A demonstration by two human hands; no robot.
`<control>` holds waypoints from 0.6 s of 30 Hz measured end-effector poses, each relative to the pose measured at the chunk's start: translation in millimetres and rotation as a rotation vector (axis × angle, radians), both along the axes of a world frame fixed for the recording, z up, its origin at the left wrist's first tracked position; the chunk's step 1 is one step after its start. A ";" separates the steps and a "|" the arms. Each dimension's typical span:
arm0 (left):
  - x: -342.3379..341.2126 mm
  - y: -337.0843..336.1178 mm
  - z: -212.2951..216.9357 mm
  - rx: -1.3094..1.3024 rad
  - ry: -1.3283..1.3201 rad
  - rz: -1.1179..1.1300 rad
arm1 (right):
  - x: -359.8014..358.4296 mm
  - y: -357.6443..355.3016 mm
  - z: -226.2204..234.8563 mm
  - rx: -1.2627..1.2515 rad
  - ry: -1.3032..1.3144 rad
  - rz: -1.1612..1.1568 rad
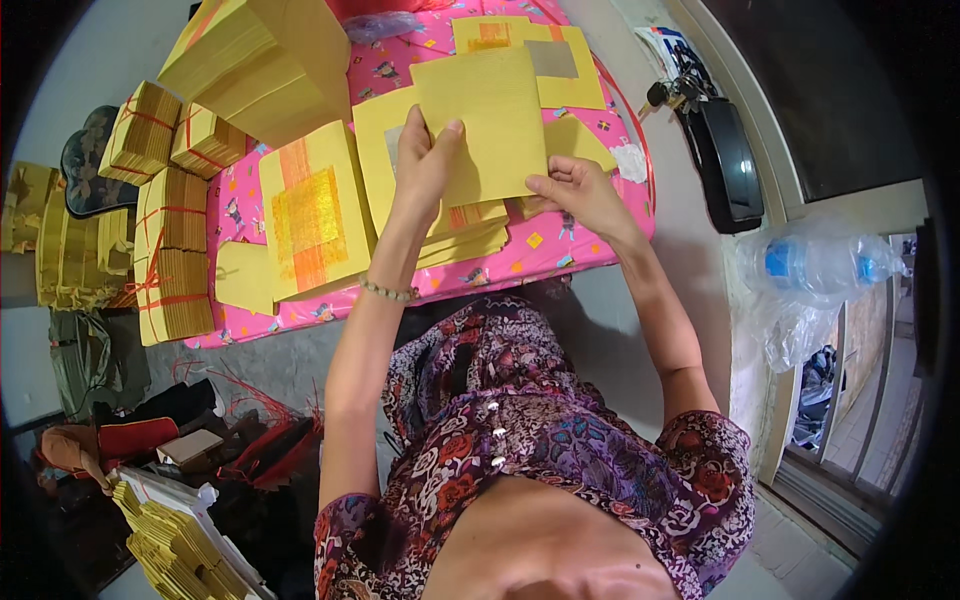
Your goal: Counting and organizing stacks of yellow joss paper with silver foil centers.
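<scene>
Your left hand (425,160) is clamped on the left edge of a plain square sheet of yellow paper (490,125), thumb laid across its face and fingers hidden behind, so the sheet stands lifted and tilted toward you rather than lying flat. Your right hand (580,190) pinches the same sheet at its lower right corner, fingers curled together under the edge; holding it at two opposite points keeps the thin paper taut and stops it from sagging. The sheet hangs just above a low pile of like yellow sheets (465,235) with orange print, which rests on the pink patterned cloth (560,255) spread over the low surface in front of you. To the left of that pile lies a thicker stack of yellow sheets with an orange and gold square (312,215), face up and within easy reach of your left arm. More loose yellow sheets with a grey square (560,65) lie beyond your hands. Bundles of yellow paper tied with red string (170,250) are stacked along the cloth's left edge, well apart from your hands. At the right, by the wall, stand a clear plastic water bottle (820,265) and a black bag (725,165).
</scene>
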State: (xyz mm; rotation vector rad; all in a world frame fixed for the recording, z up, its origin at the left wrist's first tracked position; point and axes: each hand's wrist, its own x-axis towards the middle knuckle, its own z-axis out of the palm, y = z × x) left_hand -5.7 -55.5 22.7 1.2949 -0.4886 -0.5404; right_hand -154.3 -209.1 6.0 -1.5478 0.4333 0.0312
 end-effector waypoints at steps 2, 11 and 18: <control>-5.4 7.4 3.4 -0.106 -0.089 0.035 | 3.5 -1.4 -4.5 -0.130 -0.236 0.000; -16.9 48.9 -9.3 -0.198 -0.391 0.171 | 31.0 18.3 67.3 -0.940 -0.765 -0.186; -17.6 54.9 -16.6 -0.176 -0.409 0.159 | 39.5 17.6 83.9 -1.366 -0.835 0.035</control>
